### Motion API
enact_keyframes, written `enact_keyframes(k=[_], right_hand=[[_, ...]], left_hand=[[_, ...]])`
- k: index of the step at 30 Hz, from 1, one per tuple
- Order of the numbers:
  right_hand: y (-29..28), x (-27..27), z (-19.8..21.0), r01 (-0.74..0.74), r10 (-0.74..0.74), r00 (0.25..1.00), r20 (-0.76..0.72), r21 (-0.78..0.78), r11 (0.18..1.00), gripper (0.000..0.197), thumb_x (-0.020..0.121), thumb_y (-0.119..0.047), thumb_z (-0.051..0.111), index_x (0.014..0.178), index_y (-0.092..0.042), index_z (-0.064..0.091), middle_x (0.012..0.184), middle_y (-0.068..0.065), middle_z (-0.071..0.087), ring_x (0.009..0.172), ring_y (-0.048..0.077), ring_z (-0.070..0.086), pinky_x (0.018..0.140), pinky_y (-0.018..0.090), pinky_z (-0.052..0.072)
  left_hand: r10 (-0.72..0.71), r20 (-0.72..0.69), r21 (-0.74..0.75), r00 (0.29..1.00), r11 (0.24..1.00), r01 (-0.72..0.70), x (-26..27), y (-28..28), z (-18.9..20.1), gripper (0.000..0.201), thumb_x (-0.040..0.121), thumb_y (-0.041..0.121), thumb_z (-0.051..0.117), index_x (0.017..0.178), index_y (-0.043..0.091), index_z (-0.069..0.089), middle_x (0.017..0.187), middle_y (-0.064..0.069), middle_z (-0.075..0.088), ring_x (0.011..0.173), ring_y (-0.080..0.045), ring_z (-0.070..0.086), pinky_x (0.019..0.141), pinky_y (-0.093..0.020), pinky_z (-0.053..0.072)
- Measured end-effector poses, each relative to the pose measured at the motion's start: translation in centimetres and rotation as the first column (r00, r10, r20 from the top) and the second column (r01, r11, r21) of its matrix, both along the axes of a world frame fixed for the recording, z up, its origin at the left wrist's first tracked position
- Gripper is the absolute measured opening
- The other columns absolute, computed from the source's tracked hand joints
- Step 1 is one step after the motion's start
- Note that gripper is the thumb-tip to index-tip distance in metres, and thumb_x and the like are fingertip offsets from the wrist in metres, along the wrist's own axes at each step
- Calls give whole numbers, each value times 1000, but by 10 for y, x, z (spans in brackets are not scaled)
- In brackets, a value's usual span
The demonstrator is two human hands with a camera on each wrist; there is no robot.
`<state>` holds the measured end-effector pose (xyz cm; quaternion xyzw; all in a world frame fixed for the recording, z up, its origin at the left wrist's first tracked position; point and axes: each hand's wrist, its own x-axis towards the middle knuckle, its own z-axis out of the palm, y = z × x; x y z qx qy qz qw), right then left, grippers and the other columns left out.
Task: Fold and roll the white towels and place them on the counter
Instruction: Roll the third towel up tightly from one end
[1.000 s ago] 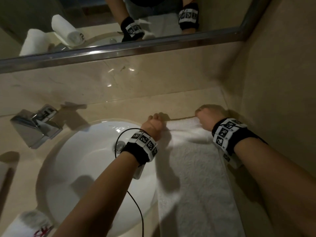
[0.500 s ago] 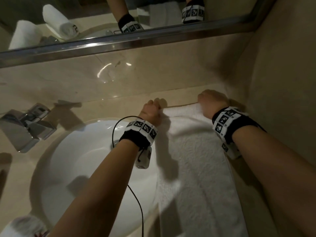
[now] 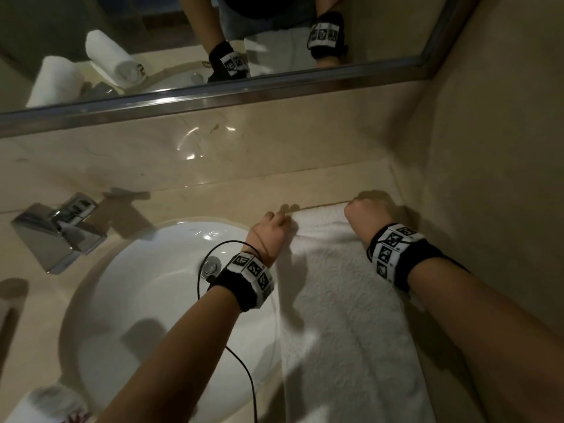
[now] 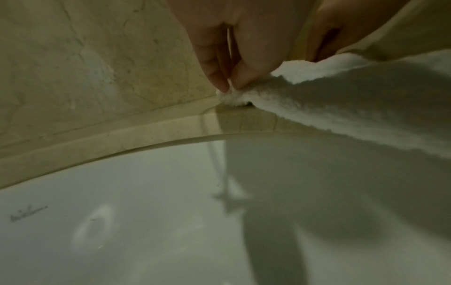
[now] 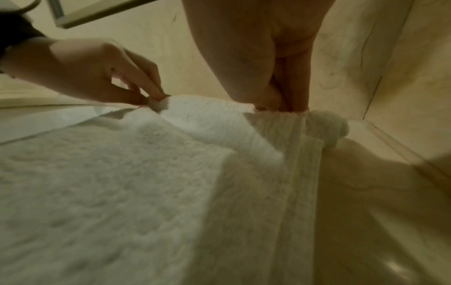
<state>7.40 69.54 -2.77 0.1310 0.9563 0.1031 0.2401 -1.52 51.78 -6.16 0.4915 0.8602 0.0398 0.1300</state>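
Observation:
A white towel [image 3: 345, 315] lies as a long folded strip on the beige counter [image 3: 183, 203], right of the sink, running from the back wall toward me. My left hand [image 3: 274, 227] pinches its far left corner [image 4: 231, 96] between thumb and fingertips. My right hand [image 3: 363, 215] is curled into a fist on the far right corner, its fingers [image 5: 288, 100] gripping the towel's ribbed edge [image 5: 300, 135]. In the right wrist view the left hand [image 5: 146, 94] pinches the same far edge, which is lifted slightly off the counter.
A white sink basin [image 3: 152, 300] sits left of the towel, with a chrome tap [image 3: 58, 230] behind it. A rolled towel [image 3: 45, 404] lies at the front left. The mirror [image 3: 152, 41] reflects two rolled towels. A wall [image 3: 488, 178] bounds the right side.
Both hands stay on the towel's far corners, shifting slightly. The left hand's fist has loosened into a fingertip pinch on the corner.

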Motion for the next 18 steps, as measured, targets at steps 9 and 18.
enact_keyframes(k=[9,18], right_hand=[[-2,11,1,68,-69,995,-66,-19,997,31,94,4,36,108,0,64,108,14,65,103,28,63,82,34,48],[59,-13,-25,147,-178,973,-149,-197,969,19,85,-18,61,101,-15,70,104,6,68,99,26,61,90,27,48]], left_hand=[[227,-20,-100,974,969,-228,13,16,12,32,93,6,38,119,4,55,123,-13,54,112,-29,52,92,-35,41],[442,345,-60,828,891,-451,-18,17,10,28,85,18,63,111,9,58,110,-15,63,104,-31,59,80,-28,42]])
